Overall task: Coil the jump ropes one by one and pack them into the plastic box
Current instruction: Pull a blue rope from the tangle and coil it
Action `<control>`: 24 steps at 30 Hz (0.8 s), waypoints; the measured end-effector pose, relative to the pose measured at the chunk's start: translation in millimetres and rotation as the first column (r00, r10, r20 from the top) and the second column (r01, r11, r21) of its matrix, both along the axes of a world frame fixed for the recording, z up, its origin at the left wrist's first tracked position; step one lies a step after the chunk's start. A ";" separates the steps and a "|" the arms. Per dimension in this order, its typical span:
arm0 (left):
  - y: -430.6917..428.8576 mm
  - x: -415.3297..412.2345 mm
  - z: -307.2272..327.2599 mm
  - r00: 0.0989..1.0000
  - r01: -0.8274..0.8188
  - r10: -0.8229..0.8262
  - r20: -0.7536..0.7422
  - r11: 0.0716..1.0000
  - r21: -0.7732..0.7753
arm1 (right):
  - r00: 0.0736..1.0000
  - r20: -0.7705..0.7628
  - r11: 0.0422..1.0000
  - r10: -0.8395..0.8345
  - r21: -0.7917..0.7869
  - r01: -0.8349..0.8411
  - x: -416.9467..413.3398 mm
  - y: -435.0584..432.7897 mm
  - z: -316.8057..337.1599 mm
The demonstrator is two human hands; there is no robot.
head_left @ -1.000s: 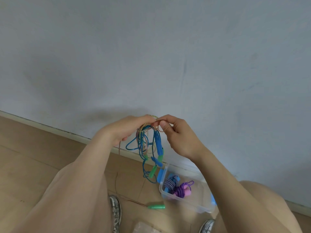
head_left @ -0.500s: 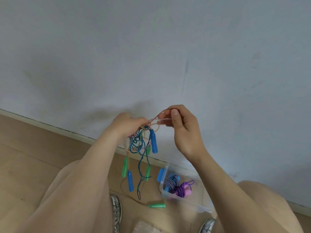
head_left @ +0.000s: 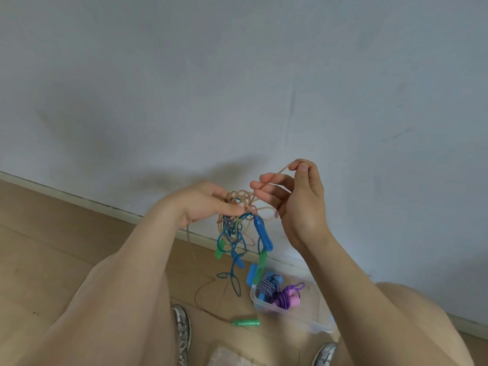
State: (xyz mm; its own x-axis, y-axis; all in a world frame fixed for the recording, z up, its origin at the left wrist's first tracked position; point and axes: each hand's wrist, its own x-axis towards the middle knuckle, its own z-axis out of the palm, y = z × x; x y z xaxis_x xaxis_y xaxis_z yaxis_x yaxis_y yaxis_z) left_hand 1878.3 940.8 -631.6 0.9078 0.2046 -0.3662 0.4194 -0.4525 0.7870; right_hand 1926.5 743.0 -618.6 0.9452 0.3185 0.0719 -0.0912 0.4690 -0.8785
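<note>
Box (head_left: 266, 306) with coiled ropes (head_left: 280, 291); both hands' fingers (head_left: 260, 184) clamped on tangled ropes (head_left: 237, 223).

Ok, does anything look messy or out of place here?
Yes. The ropes between the left hand and right hand form one tangled bundle, not separate coils. A green handle lies on the floor outside the plastic box.
</note>
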 end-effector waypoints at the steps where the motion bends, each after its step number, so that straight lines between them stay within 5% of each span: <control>1: 2.1 2.7 -4.9 1.000 0.001 0.000 -0.020 0.998 0.067 | 1.000 0.009 1.000 -0.025 0.015 0.025 0.9 -0.5 0.1; 8: 14.0 11.9 -34.0 0.988 0.032 0.048 -0.145 0.862 0.506 | 0.969 0.058 0.969 -0.240 0.081 0.235 9.8 -8.9 3.1; 11: 13.5 15.2 -35.5 0.991 0.008 0.064 -0.118 0.846 0.533 | 0.937 0.083 0.938 -0.339 -0.053 0.343 13.4 -13.1 5.1; 14: 7.3 15.4 -32.2 0.993 -0.031 0.088 -0.081 0.844 0.536 | 0.967 0.187 0.907 -0.174 -0.353 0.231 14.5 -14.9 4.5; 17: 8.7 15.8 -32.5 0.990 -0.118 0.139 0.003 0.821 0.558 | 0.925 0.335 0.590 0.182 -0.789 0.170 14.2 -16.4 -8.4; 20: 8.0 16.7 -31.2 0.987 -0.157 0.149 0.059 0.823 0.546 | 0.806 0.228 0.189 0.547 -0.971 0.146 9.9 -16.8 -21.2; 24: 6.0 16.6 -32.7 0.993 -0.119 0.109 0.049 0.845 0.522 | 0.709 0.083 0.038 0.700 -0.996 0.079 6.2 -12.9 -26.2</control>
State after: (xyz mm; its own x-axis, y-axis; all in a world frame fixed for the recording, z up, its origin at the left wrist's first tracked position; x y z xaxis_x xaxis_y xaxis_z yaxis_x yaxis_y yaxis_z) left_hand 1894.9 946.9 -664.3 0.8714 0.4636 -0.1601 0.4820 -0.7490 0.4546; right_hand 1932.8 730.2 -644.8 0.6450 0.7252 -0.2410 0.5879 -0.6723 -0.4498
